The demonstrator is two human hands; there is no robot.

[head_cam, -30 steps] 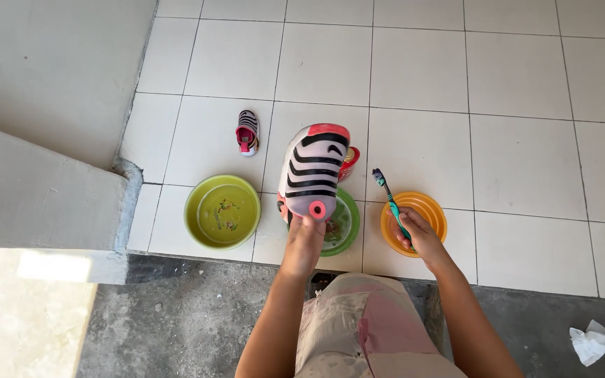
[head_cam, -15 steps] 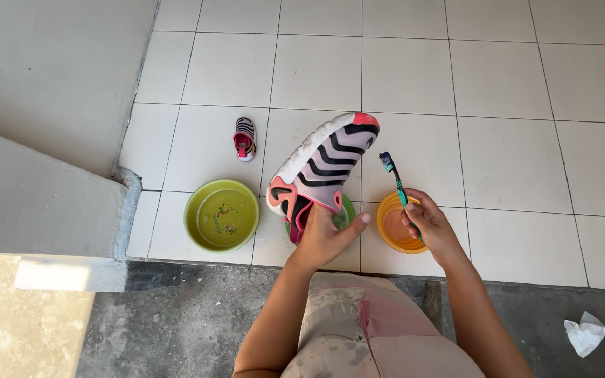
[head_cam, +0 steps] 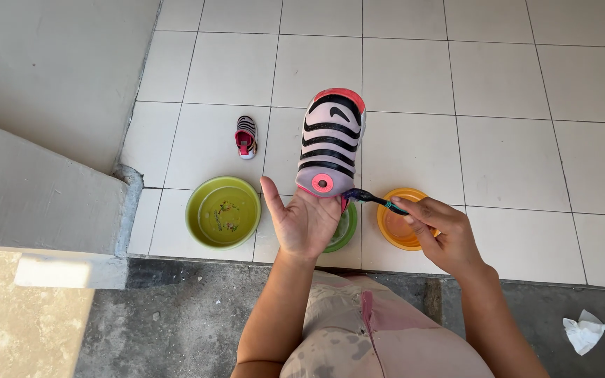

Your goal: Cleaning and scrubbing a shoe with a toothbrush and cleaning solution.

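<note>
My left hand (head_cam: 304, 220) holds a small striped shoe (head_cam: 329, 143), pale lilac with black bands and a coral toe and heel patch, upright above the floor, toe pointing away. My right hand (head_cam: 442, 233) grips a green toothbrush (head_cam: 378, 201), and its bristle end touches the shoe's heel near the coral round patch. Under my left hand a green bowl (head_cam: 345, 232) is mostly hidden. An orange bowl (head_cam: 394, 224) sits just below the brush handle.
A lime-green bowl (head_cam: 223, 212) with water stands on the white tiles at left. The matching second shoe (head_cam: 246, 136) lies beyond it. A concrete step (head_cam: 36, 189) rises at left; a crumpled white tissue (head_cam: 584, 332) lies on the grey concrete at lower right.
The shoe turned from tilted sideways back to upright with its top facing me. My right hand swung the toothbrush from upright to horizontal, bringing the bristles against the heel.
</note>
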